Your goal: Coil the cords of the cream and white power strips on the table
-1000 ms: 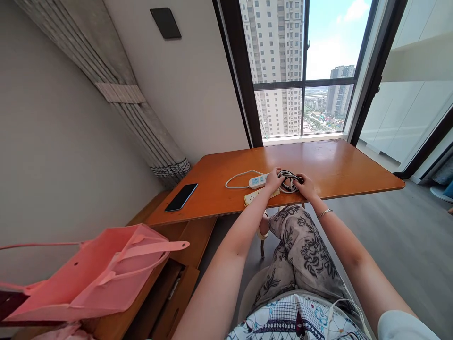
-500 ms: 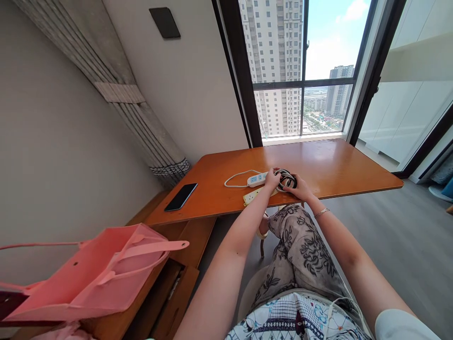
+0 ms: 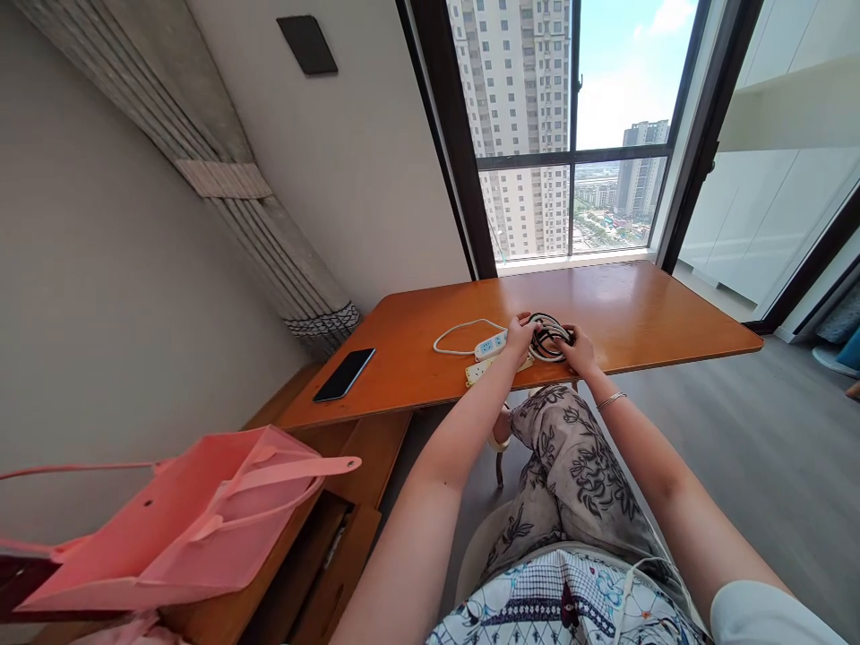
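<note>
Nearest the camera, at the lower left, a pink bag [image 3: 181,528] with long handles lies on its side on a low wooden unit [image 3: 315,573]. Beside it the person's patterned top and flower-print trousers [image 3: 578,475] fill the lower middle, with both bare forearms reaching forward over the knees; a thin bracelet [image 3: 611,400] circles the right wrist.

Further out stands the orange wooden bench [image 3: 645,313]. A dark phone [image 3: 344,374] lies flat near its left front corner, well apart from the hands. At the middle of the front edge, the left hand [image 3: 520,337] rests on the near side of a coiled bundle of dark and light cable [image 3: 547,339], its fingers curled onto the coil; whether this grip is pressed fully together cannot be told at this size. The right hand [image 3: 578,351] touches the coil's right side with fingers bent around it, and how tightly that grip closes is likewise unclear. Just left of the left hand lies a white power strip [image 3: 490,345], its white cord [image 3: 457,331] looping away to the left on the bench. A second, yellowish strip [image 3: 485,367] lies just in front of it, partly under the left wrist.

Beyond the bench are a grey wall, a tied-back curtain [image 3: 269,242] and a tall window [image 3: 571,134] showing high-rise blocks.
</note>
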### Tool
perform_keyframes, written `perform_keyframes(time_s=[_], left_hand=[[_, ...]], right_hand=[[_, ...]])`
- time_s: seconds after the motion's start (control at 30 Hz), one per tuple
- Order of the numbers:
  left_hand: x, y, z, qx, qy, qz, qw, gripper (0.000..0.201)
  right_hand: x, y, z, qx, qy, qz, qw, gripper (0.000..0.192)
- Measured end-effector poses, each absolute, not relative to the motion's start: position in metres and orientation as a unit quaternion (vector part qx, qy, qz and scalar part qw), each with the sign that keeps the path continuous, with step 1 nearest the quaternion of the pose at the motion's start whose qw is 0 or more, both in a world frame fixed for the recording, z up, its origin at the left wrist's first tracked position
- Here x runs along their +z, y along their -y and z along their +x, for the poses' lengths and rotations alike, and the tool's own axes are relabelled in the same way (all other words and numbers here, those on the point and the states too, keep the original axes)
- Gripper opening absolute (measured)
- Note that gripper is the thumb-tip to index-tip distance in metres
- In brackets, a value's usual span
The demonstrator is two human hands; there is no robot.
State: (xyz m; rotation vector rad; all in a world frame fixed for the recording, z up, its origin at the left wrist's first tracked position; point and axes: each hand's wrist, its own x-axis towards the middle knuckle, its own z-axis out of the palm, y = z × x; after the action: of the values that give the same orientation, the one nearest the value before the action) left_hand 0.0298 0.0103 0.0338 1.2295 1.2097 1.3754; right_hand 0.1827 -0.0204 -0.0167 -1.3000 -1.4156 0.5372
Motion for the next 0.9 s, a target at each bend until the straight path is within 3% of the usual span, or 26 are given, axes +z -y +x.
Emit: perform_keyframes(time_s=[0.1, 0.23, 0.47, 0.63, 0.77, 0.9], left_hand=[[0.042, -0.008, 0.028, 0.572, -0.464, 0.483, 0.473, 0.048], [0.056, -0.004, 0.029, 0.665, -0.363, 0.459, 0.465, 0.030], [0.075, 0.007, 0.047, 0.729, -0.294, 0.457, 0.416, 0.031], [0.073, 0.013, 0.056, 0.668, -0.286, 0.502, 0.469, 0.045], [0.065, 0.014, 0.060, 0.565, -0.253, 0.596, 0.512, 0.046], [0.054, 0.017, 0.048, 0.501, -0.293, 0.672, 0.459, 0.053]], right_hand=[[-0.016, 0.023, 0.180, 0.254, 0.595, -0.536, 0.543, 0.053], [-0.015, 0.022, 0.175, 0.300, 0.596, -0.509, 0.544, 0.069], [-0.018, 0.027, 0.177, 0.238, 0.652, -0.433, 0.575, 0.058], [-0.020, 0.025, 0.175, 0.236, 0.694, -0.388, 0.559, 0.073], [-0.018, 0.017, 0.175, 0.313, 0.574, -0.431, 0.622, 0.062], [-0.017, 0.014, 0.179, 0.397, 0.467, -0.436, 0.659, 0.053]])
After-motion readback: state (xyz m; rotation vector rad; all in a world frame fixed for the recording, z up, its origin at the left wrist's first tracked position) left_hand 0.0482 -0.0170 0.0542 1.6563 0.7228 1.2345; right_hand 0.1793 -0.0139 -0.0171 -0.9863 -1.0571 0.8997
